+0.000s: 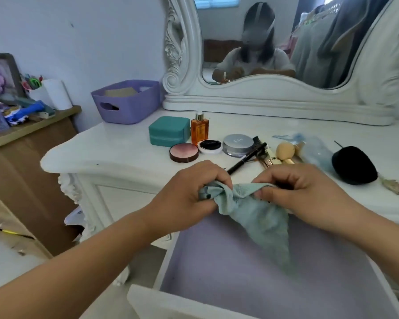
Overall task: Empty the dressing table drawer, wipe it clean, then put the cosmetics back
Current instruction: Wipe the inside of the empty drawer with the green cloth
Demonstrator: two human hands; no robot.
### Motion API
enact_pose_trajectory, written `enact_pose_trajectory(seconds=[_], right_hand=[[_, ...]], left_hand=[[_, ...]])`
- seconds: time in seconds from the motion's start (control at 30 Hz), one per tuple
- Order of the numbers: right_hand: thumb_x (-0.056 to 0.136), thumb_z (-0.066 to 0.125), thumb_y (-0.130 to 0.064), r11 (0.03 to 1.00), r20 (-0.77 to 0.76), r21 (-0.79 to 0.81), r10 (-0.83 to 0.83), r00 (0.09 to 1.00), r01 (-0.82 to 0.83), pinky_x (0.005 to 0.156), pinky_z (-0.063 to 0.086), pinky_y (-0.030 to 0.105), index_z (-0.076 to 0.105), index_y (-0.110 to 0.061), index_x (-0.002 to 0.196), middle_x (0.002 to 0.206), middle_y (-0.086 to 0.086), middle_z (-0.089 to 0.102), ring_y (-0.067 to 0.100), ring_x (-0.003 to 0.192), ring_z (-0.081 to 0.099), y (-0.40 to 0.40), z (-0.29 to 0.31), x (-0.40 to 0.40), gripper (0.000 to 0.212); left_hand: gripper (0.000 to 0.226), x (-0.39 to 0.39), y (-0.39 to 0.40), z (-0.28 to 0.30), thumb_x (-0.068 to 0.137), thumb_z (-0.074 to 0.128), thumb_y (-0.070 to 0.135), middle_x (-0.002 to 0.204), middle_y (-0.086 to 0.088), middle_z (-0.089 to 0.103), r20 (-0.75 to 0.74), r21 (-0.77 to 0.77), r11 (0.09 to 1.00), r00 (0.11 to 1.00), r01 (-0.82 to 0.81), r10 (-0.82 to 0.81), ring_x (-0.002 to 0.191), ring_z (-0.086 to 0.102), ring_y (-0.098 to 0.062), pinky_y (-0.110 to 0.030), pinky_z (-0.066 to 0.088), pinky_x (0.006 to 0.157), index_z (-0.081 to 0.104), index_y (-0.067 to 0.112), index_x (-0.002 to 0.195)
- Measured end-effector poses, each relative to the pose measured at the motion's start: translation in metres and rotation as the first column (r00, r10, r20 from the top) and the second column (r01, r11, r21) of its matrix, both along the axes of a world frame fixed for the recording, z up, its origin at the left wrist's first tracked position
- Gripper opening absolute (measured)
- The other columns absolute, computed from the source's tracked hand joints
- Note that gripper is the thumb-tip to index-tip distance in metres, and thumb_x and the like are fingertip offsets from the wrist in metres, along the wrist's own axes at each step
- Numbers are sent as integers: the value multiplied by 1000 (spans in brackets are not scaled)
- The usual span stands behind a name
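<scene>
- The drawer stands pulled out of the white desk; its lilac floor shows bare, and it serves here as the landmark.
- Above the drawer's far end, the left hand grips one bunched end of a pale green cloth, fingers curled tight round the fabric.
- To the right of it, also over the drawer's far end, the right hand pinches the cloth's other upper edge between thumb and curled fingers.
- The cloth hangs from both hands in a loose point down into the drawer; whether its tip touches the floor cannot be told.
- Beyond the drawer, on the desk top, the cosmetics lie in a row: a teal case, an amber bottle upright just beside it, a pink blush compact, a black-topped cushion compact, and a silver-lidded powder jar.
- A black pencil lies slantwise just beyond the drawer, its near end behind the left hand.
- Farther right of the drawer sit a beige sponge and a black puff.
- Behind everything, farthest from the drawer, stand a purple basket and the mirror.
</scene>
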State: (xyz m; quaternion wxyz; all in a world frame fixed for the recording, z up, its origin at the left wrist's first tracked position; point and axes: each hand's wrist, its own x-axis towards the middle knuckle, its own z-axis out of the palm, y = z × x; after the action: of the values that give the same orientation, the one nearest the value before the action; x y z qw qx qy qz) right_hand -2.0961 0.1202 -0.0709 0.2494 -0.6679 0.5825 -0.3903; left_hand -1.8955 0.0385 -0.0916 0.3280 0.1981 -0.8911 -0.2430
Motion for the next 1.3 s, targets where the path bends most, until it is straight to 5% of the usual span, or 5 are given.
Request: enact_pose_trajectory(seconds=[0.27,0.4,0.7,1.0,1.3], right_hand=[[82,66,-34,924,-447,382,165,879,21,60,35,2,65,-36,105,92,-24,63,-23,72,50,58,-62,-45,24],[85,60,-41,879,-454,470,159,877,84,59,35,1,59,-32,116,92,-25,54,-27,65,46,62,-79,-57,33],[35,23,-96,740,-364,671,280,888,41,117,13,28,9,-37,146,156,-5,4,16,144,7,50,-133,-45,127],[56,47,-86,724,-500,659,218,838,205,111,-21,43,-33,-28,138,139,14,-48,31,127,-46,7,-181,0,128],[85,11,-60,748,-474,531,652,592,-398,109,-17,27,3,-29,148,154,-8,-16,7,136,-25,-5,-186,44,70]], left_hand=[[46,-17,10,-45,85,62,25,121,19,53,628,25,972,752,235,-198,110,49,1,-29,43,93,49,41,126],[35,-8,9,-58,86,57,39,108,29,50,522,30,1000,853,-5,-11,104,50,6,-24,42,94,55,40,121],[36,24,2,-94,79,55,45,118,18,52,502,110,974,857,-199,118,110,46,9,-1,30,91,61,33,112],[52,26,16,-98,96,41,36,156,4,8,684,-46,967,698,-252,214,142,14,-9,-17,15,109,28,17,143],[57,41,30,-90,79,26,45,106,-4,68,650,-139,938,685,-319,329,88,68,-24,-40,58,67,69,12,98]])
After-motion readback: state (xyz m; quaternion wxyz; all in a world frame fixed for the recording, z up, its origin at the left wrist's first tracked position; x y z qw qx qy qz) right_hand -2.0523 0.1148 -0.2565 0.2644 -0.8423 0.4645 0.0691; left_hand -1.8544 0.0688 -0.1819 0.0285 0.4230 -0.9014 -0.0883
